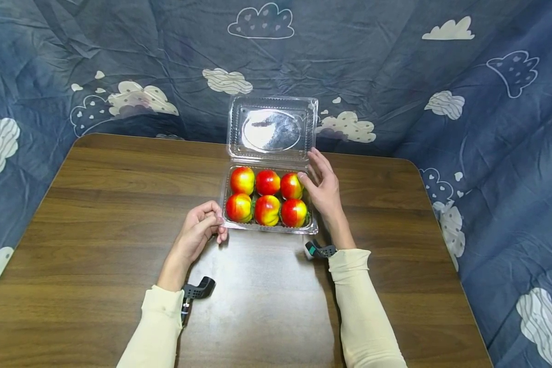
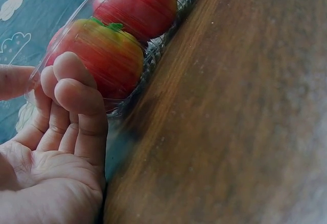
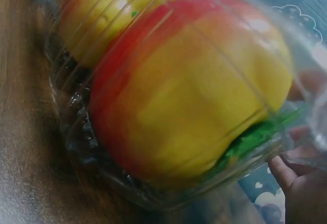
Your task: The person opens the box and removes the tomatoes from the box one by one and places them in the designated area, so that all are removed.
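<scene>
A clear plastic clamshell container (image 1: 269, 229) rests on the table with its lid (image 1: 271, 130) raised at the back. Several glossy red-and-yellow peaches (image 1: 267, 210) fill the base in two rows. In the left wrist view, a green leaf shows on the nearest peach (image 2: 102, 60). My left hand (image 1: 198, 230) pinches the front left corner of the rim between thumb and index finger, the other fingers loosely bent below. At the back right, my right hand (image 1: 324, 189) grips the rim near the hinge, thumb over the edge beside a peach. Plastic blurs its fingers (image 3: 286, 175) in the right wrist view.
The brown wooden table (image 1: 119, 204) spreads out on both sides and in front of the container. Behind it and at the right hangs a blue cloth (image 1: 349, 51) with printed clouds, close to the raised lid.
</scene>
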The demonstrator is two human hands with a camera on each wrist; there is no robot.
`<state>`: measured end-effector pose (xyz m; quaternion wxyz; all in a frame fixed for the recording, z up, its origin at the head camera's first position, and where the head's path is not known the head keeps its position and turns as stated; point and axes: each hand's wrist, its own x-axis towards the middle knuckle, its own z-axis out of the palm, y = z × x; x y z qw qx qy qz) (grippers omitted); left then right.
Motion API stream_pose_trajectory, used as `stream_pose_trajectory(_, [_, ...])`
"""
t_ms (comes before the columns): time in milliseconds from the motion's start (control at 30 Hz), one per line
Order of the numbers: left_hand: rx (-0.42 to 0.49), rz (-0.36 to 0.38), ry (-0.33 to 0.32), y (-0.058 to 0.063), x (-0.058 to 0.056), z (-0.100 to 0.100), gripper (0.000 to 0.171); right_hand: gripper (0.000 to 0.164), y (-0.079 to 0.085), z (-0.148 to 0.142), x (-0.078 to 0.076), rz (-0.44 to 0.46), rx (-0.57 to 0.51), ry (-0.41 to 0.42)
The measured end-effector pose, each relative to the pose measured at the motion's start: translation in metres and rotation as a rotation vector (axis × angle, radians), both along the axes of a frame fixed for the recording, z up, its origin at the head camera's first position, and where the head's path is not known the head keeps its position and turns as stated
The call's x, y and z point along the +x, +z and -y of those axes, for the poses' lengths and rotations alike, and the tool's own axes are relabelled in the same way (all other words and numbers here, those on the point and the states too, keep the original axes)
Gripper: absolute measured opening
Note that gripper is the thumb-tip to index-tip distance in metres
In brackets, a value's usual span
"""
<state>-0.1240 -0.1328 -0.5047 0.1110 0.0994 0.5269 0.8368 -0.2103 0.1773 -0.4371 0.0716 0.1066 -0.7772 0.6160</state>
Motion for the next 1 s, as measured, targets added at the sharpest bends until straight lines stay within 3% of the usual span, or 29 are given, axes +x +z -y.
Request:
stream_pose_trajectory(167, [0.0,0.004,0.002,-0.0001,-0.0001,0.0012,0.015,0.059,-0.0074,0.0003,-0.0036,0.018,0.011,-0.001])
stream_pose_trajectory(433, [-0.004,0.008,0.004,-0.0004,0.0005,0.0018,0.015,0.062,-0.0049,0.0012,-0.0019,0.034,0.036,0.012])
stream_pose_trajectory(1000, [0.002,-0.003,-0.003,0.0005,0.0012,0.0006,0.017,0.067,-0.0054,0.0016,0.0026,0.111,0.193,-0.002])
